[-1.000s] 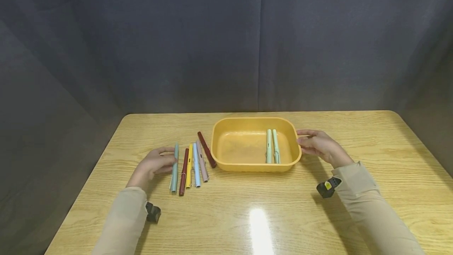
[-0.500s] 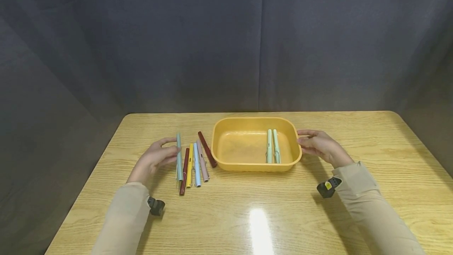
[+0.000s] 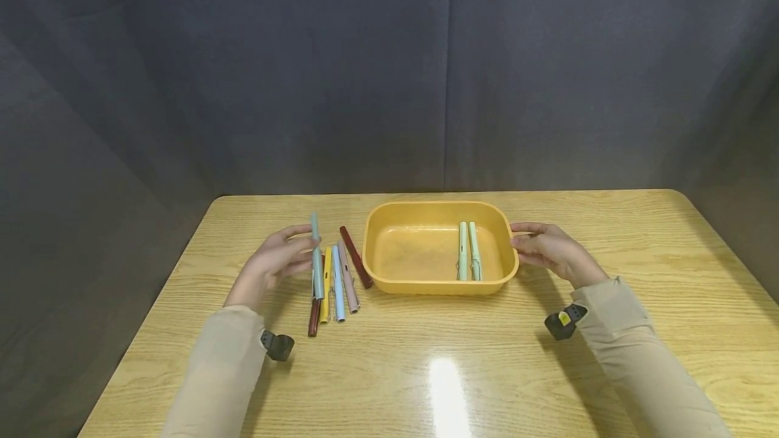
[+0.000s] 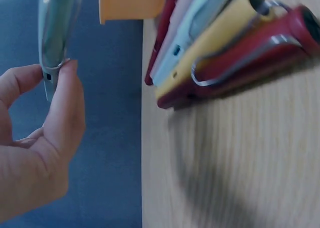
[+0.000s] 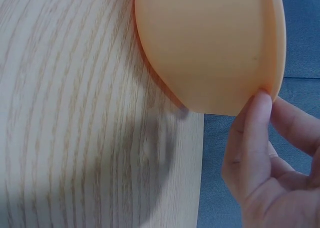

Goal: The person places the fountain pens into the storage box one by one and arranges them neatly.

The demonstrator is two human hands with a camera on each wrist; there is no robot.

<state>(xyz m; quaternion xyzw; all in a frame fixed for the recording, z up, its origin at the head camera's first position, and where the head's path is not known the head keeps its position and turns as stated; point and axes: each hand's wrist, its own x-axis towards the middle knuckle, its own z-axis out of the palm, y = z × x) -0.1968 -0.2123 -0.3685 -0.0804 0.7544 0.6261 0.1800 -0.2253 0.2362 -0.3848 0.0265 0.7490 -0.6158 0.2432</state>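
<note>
Between thumb and fingers my left hand [image 3: 280,257] pinches a teal pen [image 3: 317,259], held above the table over a dark red pen [image 3: 313,320]. In the left wrist view the teal pen [image 4: 56,32] hangs apart from the row below. Beside it lie a yellow pen [image 3: 326,282], a light blue pen [image 3: 338,282], a mauve pen [image 3: 348,279] and a second dark red pen [image 3: 356,255]. My right hand [image 3: 550,249] grips the right rim of a yellow tray [image 3: 420,287]; the right wrist view shows its thumb and fingers pinching the tray's edge [image 5: 277,47].
Two pale green pens [image 3: 463,252] lie side by side in the right part of the tray. The wooden table [image 3: 377,370] reaches back to a dark curtain [image 3: 328,86]. A bright glare spot marks the tabletop in front of the tray.
My left hand has lifted the teal pen off the table and carried it rightward and away from me, over the left dark red pen. My right hand and the tray have stayed put.
</note>
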